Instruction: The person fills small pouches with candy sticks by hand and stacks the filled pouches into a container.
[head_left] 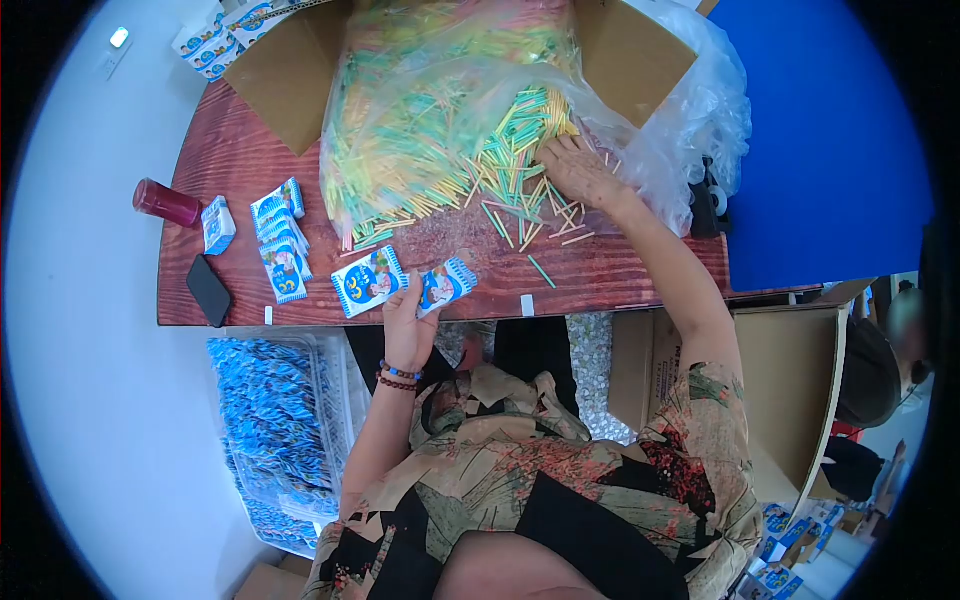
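My left hand (407, 318) is at the table's front edge, its fingers closed on a small blue-and-white packet (446, 284). A second such packet (368, 281) is right beside its fingertips; whether the hand also grips this one is hard to tell. My right hand (582, 172) reaches onto a loose pile of thin pastel sticks (515, 140), its fingers apart and resting on them. The sticks are yellow, green and pink, and spill from a large clear plastic bag (420, 110). Several more packets (281, 240) lie overlapped in a row to the left.
An opened cardboard box (290, 75) surrounds the bag at the back. On the table's left are a red cup (167, 203), a dark phone (209, 291) and a small packet stack (218, 226). Clear tubs of blue packets (270, 420) stand below left. Another cardboard box (785, 390) is at right.
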